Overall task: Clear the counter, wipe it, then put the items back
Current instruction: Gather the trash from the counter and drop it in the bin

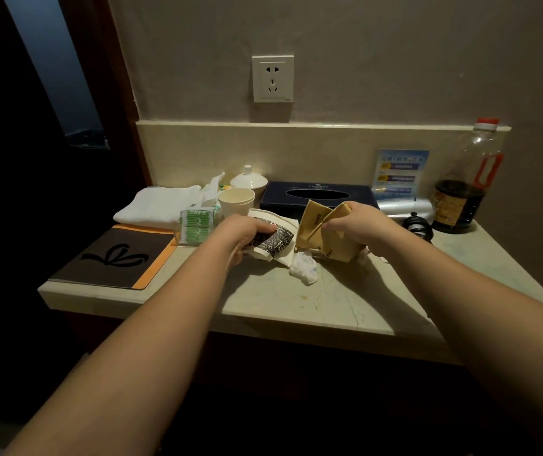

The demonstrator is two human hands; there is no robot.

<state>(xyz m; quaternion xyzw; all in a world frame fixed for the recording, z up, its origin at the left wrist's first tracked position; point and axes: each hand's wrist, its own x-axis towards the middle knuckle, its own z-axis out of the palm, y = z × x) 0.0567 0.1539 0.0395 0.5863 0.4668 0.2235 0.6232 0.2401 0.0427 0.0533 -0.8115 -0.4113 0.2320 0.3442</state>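
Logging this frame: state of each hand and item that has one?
left hand: grips crushed patterned paper cup
right hand: grips flattened brown paper bag
tissue box: slot empty
sauce bottle: capped, upright
white towel: folded

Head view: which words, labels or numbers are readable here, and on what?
"WAVE": tan paper bag, gripped by right hand.
Blue card: orange numbered tabs, text blurred.
Patterned cup in left hand, green packets, bottle label, tissue box: unreadable.
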